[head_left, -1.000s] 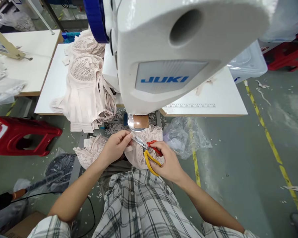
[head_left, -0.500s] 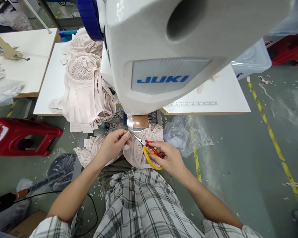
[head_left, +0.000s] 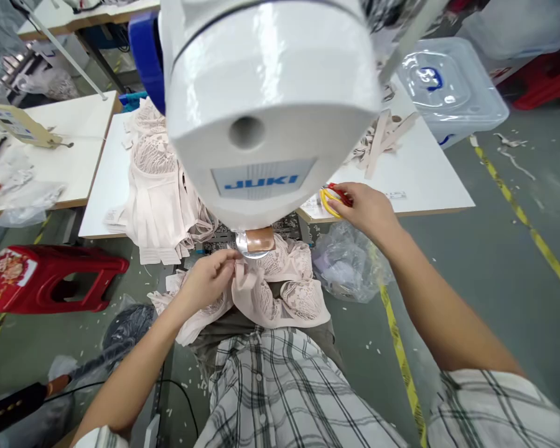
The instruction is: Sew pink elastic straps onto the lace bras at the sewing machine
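Note:
A white sewing machine head (head_left: 261, 143) marked JUKI hangs in front of me. Below it, my left hand (head_left: 212, 279) is closed with its fingertips on the strap end of a pale pink lace bra (head_left: 261, 305), which lies across my lap. Out to the right, my right hand (head_left: 366, 208) grips scissors (head_left: 329, 202) with red and yellow handles over the front edge of the white table. The machine partly hides the scissors' blades. A round metal and brown piece (head_left: 256, 241) sits under the head, close to my left fingers.
A stack of pale pink bras (head_left: 156, 193) lies on the table at left. Fabric strips (head_left: 382, 140) rest on the right tabletop (head_left: 429, 180), near a clear lidded bin (head_left: 452, 87). A red stool (head_left: 56, 280) and a plastic bag (head_left: 350, 264) are on either side.
The scissors were at the strap end beside my left hand. My right hand has carried them right and forward to the table. My left hand stays at the strap; the view has shifted.

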A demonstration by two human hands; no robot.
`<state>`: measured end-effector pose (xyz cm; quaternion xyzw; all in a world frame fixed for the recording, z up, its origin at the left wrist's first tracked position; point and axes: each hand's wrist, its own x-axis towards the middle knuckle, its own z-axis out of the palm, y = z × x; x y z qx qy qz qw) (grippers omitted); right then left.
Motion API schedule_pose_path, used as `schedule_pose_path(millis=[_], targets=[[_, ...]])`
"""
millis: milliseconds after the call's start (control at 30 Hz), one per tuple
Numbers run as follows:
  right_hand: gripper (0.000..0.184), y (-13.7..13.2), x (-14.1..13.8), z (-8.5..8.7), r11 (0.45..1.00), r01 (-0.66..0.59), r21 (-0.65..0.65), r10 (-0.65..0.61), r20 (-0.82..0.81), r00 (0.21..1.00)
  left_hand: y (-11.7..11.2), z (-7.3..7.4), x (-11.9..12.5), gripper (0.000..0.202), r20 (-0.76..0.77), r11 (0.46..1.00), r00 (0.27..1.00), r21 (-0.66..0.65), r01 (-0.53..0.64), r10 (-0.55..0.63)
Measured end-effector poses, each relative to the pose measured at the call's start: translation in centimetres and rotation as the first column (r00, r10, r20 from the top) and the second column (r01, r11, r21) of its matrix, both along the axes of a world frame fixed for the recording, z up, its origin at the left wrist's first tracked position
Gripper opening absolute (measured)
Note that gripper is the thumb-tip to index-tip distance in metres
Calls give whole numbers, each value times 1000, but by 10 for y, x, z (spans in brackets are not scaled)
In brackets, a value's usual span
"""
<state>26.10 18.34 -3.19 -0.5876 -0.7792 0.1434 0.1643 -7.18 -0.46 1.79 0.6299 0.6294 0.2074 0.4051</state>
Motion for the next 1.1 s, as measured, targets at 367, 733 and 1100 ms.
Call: schedule_pose_path(millis=[367, 733, 1100], targets=[[69, -154, -65, 14, 696, -603, -391, 349, -550, 759, -11, -11, 42, 34, -381, 817, 919, 497, 293, -99], [20, -129, -104, 44, 885, -197, -422, -266, -805, 530, -5, 10, 82, 37, 112, 924, 960, 264, -276, 255], [11, -58, -118, 51, 954, -271, -130, 117, -672, 731, 13, 5, 55, 27, -476, 715, 824, 686, 130, 306]])
